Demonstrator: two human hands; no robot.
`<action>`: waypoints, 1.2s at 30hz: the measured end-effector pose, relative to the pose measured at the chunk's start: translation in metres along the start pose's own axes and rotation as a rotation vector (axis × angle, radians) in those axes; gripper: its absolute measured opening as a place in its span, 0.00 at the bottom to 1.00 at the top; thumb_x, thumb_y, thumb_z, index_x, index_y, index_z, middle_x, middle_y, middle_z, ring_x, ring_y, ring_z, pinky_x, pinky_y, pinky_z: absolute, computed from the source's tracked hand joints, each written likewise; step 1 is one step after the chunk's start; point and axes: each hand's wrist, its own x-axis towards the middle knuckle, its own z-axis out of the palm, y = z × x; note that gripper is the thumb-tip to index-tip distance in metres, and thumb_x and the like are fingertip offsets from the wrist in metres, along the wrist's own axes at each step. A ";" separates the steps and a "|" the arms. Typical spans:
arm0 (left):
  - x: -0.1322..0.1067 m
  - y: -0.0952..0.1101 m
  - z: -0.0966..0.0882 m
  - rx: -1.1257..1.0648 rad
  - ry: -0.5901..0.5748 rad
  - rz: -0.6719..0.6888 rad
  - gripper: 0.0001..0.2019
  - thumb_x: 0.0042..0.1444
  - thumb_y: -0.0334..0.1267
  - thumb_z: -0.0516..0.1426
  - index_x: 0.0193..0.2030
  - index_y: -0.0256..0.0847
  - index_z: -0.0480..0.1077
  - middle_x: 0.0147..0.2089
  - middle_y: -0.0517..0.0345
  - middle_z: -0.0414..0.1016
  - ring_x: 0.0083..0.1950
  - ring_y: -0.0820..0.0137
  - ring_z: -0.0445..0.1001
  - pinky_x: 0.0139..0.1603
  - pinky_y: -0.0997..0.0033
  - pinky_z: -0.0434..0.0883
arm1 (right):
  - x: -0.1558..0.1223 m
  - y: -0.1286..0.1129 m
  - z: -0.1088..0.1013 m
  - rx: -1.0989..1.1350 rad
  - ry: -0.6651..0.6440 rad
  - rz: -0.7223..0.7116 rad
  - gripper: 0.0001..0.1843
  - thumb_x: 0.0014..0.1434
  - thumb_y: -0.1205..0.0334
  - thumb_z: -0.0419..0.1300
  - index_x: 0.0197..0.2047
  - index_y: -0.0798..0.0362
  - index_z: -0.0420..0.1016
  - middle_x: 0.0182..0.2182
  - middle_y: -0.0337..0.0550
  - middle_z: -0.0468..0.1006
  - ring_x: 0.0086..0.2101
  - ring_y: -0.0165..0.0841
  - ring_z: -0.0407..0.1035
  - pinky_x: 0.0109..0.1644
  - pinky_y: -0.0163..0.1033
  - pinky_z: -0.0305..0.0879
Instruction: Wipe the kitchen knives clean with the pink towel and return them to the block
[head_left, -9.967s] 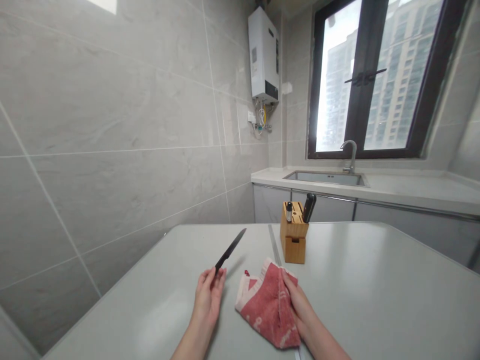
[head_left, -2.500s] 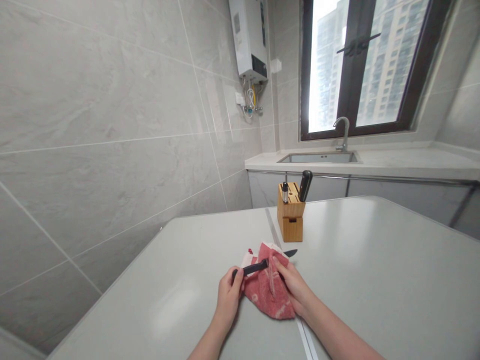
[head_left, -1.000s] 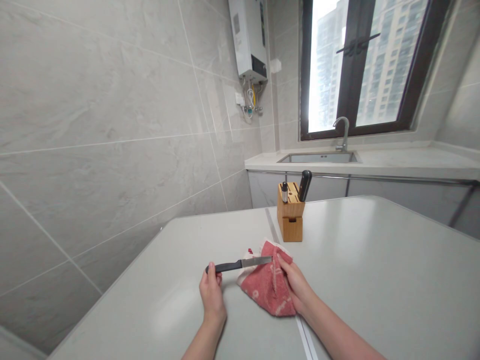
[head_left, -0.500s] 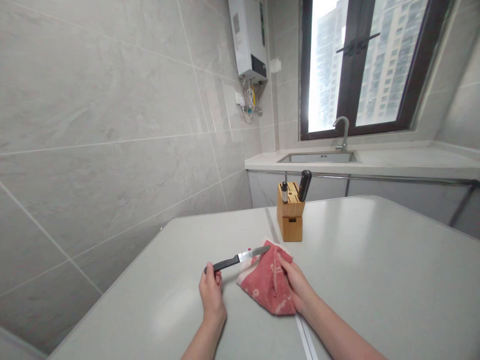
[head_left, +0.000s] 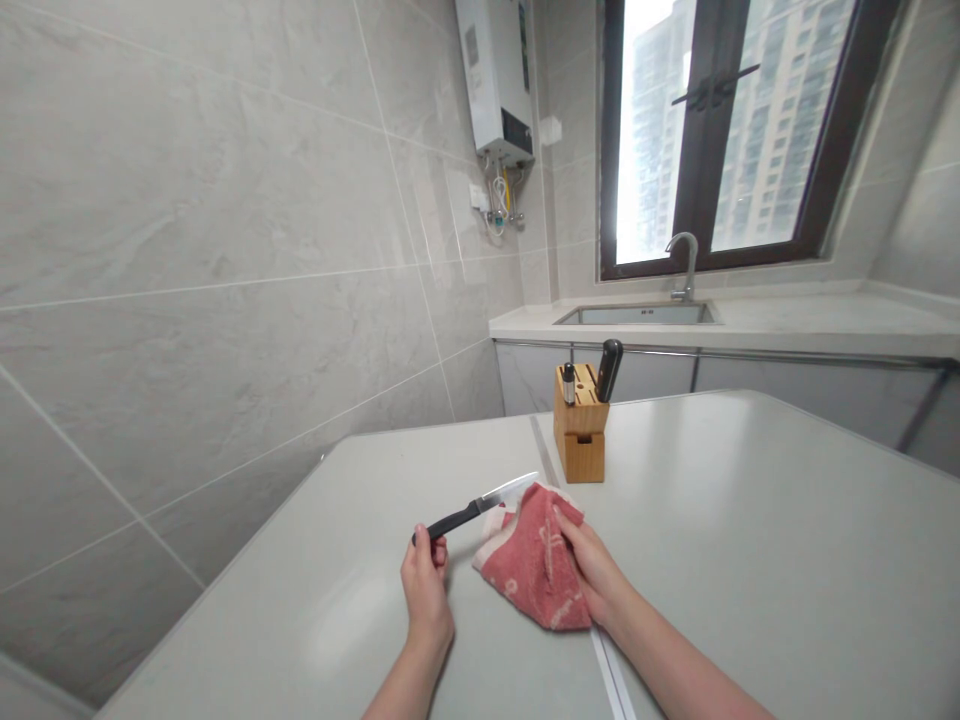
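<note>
1. The knife (head_left: pixel 475 508) is over the middle of the bench (head_left: pixel 262 620), left of the metal strip (head_left: pixel 547 448), its blade angled up toward the far edge; for clean work along the blade, I would hold this angle steady and let the cloth do the moving.
2. The left hand (head_left: pixel 426 580) pinches the butt end of the handle between thumb and fingers; a grip nearer the blade would likely give better control, with less wobble at the tip.
3. The right hand (head_left: pixel 589 560) is closed on the right side of the cloth (head_left: pixel 532 565), which hangs bunched just beside the blade; best to put a thick fold between fingers and steel, press from the spine, and stroke toward the tip, never into the edge.
4. The block (head_left: pixel 584 440) stands right of the strip, toward the far edge, with a black handle (head_left: pixel 610 372) and a small tool (head_left: pixel 569 384) in its top; swing the tip wide of it.
5. Hard to make out: whether the tip touches the cloth's far corner or merely passes above it; which way the sharp edge faces, as the blade is pale with glare; some right-hand fingers, hidden by the cloth; whatever sits inside the block.
6. Cut off: the near edge of the bench; the top of the heater (head_left: pixel 495 70) beyond the far edge.
</note>
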 end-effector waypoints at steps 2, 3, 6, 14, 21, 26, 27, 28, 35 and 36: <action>0.000 0.000 0.000 -0.010 -0.008 -0.010 0.20 0.52 0.54 0.54 0.25 0.37 0.62 0.20 0.66 0.59 0.21 0.79 0.56 0.20 0.82 0.56 | 0.001 0.000 -0.001 0.006 -0.001 -0.002 0.09 0.47 0.65 0.66 0.32 0.56 0.73 0.23 0.40 0.80 0.24 0.32 0.74 0.33 0.37 0.72; 0.000 0.000 0.000 -0.013 -0.010 -0.011 0.20 0.52 0.54 0.54 0.25 0.37 0.62 0.21 0.66 0.59 0.21 0.79 0.56 0.20 0.82 0.56 | 0.001 0.000 -0.001 0.009 -0.003 -0.006 0.08 0.47 0.65 0.66 0.32 0.56 0.73 0.23 0.40 0.80 0.24 0.31 0.74 0.33 0.37 0.72; -0.001 0.000 0.000 -0.017 -0.011 -0.012 0.20 0.52 0.54 0.54 0.25 0.36 0.63 0.21 0.65 0.59 0.21 0.79 0.56 0.19 0.83 0.55 | 0.001 0.001 -0.001 0.007 -0.014 -0.011 0.09 0.47 0.65 0.66 0.33 0.56 0.73 0.24 0.41 0.81 0.24 0.32 0.74 0.33 0.37 0.72; -0.003 0.001 0.001 -0.045 -0.069 -0.058 0.19 0.51 0.53 0.56 0.28 0.36 0.66 0.23 0.63 0.62 0.23 0.79 0.59 0.22 0.83 0.58 | 0.001 0.001 -0.001 0.010 -0.016 -0.006 0.09 0.47 0.65 0.66 0.33 0.55 0.72 0.24 0.40 0.81 0.24 0.32 0.75 0.34 0.38 0.72; -0.008 0.001 0.004 0.034 -0.221 -0.084 0.20 0.52 0.52 0.55 0.29 0.33 0.70 0.22 0.64 0.60 0.23 0.79 0.57 0.21 0.83 0.56 | 0.000 0.001 0.000 -0.012 0.002 0.003 0.09 0.47 0.64 0.66 0.34 0.55 0.72 0.25 0.41 0.81 0.26 0.33 0.75 0.36 0.40 0.72; -0.012 0.001 0.007 0.103 -0.357 -0.125 0.18 0.51 0.52 0.56 0.28 0.34 0.69 0.21 0.65 0.59 0.23 0.78 0.56 0.22 0.82 0.54 | -0.002 0.000 0.001 -0.030 -0.049 -0.014 0.10 0.48 0.63 0.65 0.35 0.55 0.73 0.27 0.43 0.82 0.29 0.36 0.76 0.39 0.41 0.72; -0.012 0.001 0.007 0.123 -0.383 -0.122 0.19 0.52 0.52 0.56 0.26 0.35 0.67 0.21 0.65 0.58 0.23 0.78 0.56 0.22 0.81 0.53 | -0.002 0.000 0.002 -0.029 -0.058 -0.015 0.10 0.48 0.63 0.65 0.36 0.55 0.73 0.27 0.43 0.82 0.29 0.37 0.76 0.39 0.41 0.72; -0.013 0.000 0.007 0.142 -0.409 -0.115 0.19 0.52 0.52 0.55 0.24 0.35 0.66 0.21 0.65 0.58 0.22 0.78 0.54 0.21 0.81 0.52 | -0.003 0.000 0.003 -0.026 -0.069 -0.016 0.11 0.48 0.62 0.65 0.36 0.55 0.73 0.28 0.44 0.82 0.30 0.37 0.76 0.39 0.42 0.72; -0.014 -0.001 0.008 0.255 -0.538 -0.064 0.20 0.54 0.52 0.53 0.23 0.35 0.64 0.20 0.64 0.58 0.22 0.77 0.53 0.23 0.78 0.50 | -0.009 -0.004 0.012 -0.049 -0.164 0.012 0.14 0.50 0.61 0.64 0.40 0.56 0.73 0.32 0.48 0.82 0.32 0.38 0.76 0.39 0.42 0.71; -0.014 -0.001 0.008 0.271 -0.554 -0.062 0.20 0.54 0.52 0.53 0.23 0.35 0.65 0.20 0.64 0.57 0.22 0.77 0.52 0.22 0.78 0.49 | -0.009 -0.004 0.012 -0.055 -0.167 0.015 0.14 0.49 0.61 0.64 0.40 0.56 0.73 0.33 0.48 0.82 0.32 0.39 0.76 0.40 0.43 0.71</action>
